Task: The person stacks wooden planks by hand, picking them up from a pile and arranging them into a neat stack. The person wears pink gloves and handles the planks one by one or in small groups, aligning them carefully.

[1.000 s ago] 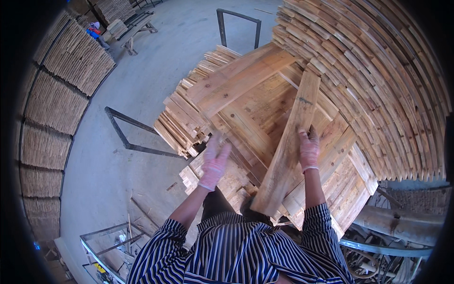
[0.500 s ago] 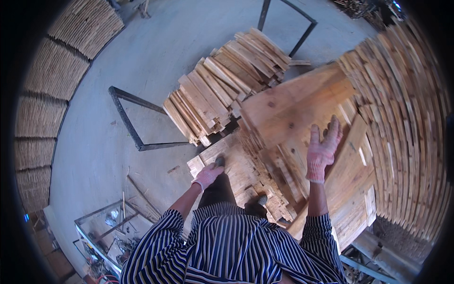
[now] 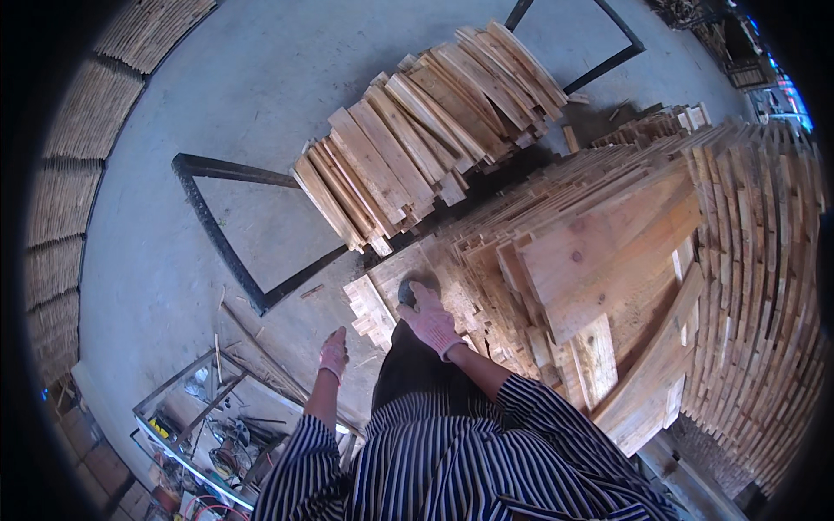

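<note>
Left hand: we see a knit-gloved left hand (image 3: 334,353) at the near left, fingers close together; we cannot tell whether they grip anything.
Right hand: our gloved right hand (image 3: 430,326) extends its fingers loosely apart, overlapping a dark rounded shoe tip (image 3: 407,293) in view; we cannot tell contact.
Board stack: we find the rough-edged board stack (image 3: 495,291) just right of the right hand, topped by a wide, flat, knotted board (image 3: 599,252).
Plank row: we note narrow, splintery planks (image 3: 434,122) farther off, between angular black metal frames (image 3: 213,234).
Floor: smooth grey floor (image 3: 217,113), far left.
</note>
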Demonstrator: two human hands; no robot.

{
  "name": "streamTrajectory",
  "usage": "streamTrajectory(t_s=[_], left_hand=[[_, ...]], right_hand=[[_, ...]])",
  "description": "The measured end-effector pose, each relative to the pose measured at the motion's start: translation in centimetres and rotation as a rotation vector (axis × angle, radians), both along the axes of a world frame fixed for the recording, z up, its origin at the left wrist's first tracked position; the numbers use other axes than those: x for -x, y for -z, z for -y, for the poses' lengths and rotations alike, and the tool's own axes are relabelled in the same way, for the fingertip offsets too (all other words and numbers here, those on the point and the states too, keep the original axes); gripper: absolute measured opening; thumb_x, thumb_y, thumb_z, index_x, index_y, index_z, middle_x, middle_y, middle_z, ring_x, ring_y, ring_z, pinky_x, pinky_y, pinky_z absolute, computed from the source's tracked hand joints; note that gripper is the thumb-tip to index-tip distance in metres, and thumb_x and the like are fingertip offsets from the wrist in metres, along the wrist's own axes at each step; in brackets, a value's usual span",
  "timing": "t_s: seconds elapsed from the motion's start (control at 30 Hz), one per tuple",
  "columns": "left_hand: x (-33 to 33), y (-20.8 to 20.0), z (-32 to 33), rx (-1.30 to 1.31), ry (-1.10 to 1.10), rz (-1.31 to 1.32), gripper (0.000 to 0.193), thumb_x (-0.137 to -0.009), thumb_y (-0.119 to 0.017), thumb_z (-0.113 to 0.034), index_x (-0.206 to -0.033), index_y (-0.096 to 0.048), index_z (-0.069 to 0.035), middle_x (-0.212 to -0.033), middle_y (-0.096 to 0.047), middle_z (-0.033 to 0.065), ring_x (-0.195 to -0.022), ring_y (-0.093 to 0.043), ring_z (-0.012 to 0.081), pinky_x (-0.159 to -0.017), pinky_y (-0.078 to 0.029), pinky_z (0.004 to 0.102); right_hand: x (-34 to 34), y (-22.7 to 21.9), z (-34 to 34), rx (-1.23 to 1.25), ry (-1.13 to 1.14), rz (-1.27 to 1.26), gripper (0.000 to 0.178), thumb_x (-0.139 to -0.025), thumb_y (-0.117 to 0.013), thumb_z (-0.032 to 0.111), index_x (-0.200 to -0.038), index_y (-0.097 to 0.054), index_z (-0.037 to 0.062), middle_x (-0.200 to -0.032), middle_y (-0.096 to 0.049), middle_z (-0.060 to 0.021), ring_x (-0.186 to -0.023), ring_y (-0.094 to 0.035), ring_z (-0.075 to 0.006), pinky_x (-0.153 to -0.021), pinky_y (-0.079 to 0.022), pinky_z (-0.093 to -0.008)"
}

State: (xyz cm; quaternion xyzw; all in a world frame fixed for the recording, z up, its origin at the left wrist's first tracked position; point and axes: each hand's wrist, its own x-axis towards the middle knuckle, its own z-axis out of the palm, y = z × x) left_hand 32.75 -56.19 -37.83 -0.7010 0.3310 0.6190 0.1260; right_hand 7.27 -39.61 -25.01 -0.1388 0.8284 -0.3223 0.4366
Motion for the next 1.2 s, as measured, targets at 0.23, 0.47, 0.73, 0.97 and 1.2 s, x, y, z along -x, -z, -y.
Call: streamTrajectory(t_s=[0.23,0.47,0.73,0.97,1.2], left_hand=[[8.1,3.2,0.9,0.019,0.050,-0.137,0.036,-0.096,-0.070,-0.041,-0.124,-0.063,-0.020,-0.080,-0.049,-0.0091,-0.064,-0.044,0.0073,-0.055,-0.037,0.0293],[15.6,16.2,6.6,-0.003,-0.045,-0.294,0.041,-0.095,-0.071,-0.037,-0.128,-0.064,-0.015,-0.087,-0.055,-0.0081,-0.070,-0.047,0.0039,-0.058,-0.037,0.0234],[34.8,30.3,12.0,0.128,0.078,-0.534,0.078,-0.096,-0.071,-0.035,-0.153,-0.037,0.007,-0.157,-0.043,0.0228,-0.145,-0.042,0.0296,-0.119,-0.033,0.0372],[43.0,35.1,13.2,0.429,0.303,-0.276,0.098,-0.082,-0.085,-0.033,-0.154,-0.032,0.008,-0.150,-0.047,0.0268,-0.137,-0.049,0.0345,-0.114,-0.040,0.0412],[39.0,33.5,15.8,0.303,0.144,-0.356,0.064,-0.080,-0.082,-0.005,-0.138,-0.054,-0.002,-0.113,-0.071,0.0126,-0.094,-0.070,0.0218,-0.080,-0.059,0.0326]], right_hand=[[3.5,21.0,4.7,-0.199,0.391,0.204,0.046,-0.090,-0.072,0.043,-0.115,-0.060,0.0058,-0.095,-0.061,-0.0120,-0.085,-0.060,-0.0244,-0.074,-0.051,-0.0400],[10.8,32.5,9.7,-0.105,0.818,0.499,0.063,-0.089,-0.072,0.054,-0.123,-0.062,0.0018,-0.099,-0.064,-0.0132,-0.083,-0.061,-0.0250,-0.073,-0.052,-0.0423],[23.3,51.6,7.8,0.126,0.798,0.165,0.083,-0.087,-0.074,0.058,-0.143,-0.050,0.0023,-0.130,-0.062,-0.0154,-0.113,-0.059,-0.0270,-0.095,-0.050,-0.0421],[24.9,58.7,9.3,0.306,0.901,0.278,0.091,-0.083,-0.079,0.057,-0.152,-0.039,0.0132,-0.138,-0.058,-0.0130,-0.122,-0.058,-0.0291,-0.094,-0.053,-0.0477],[24.3,55.7,8.5,0.273,1.172,0.601,0.090,-0.084,-0.074,0.066,-0.144,-0.048,0.0042,-0.141,-0.056,-0.0147,-0.127,-0.055,-0.0301,-0.104,-0.050,-0.0439]])
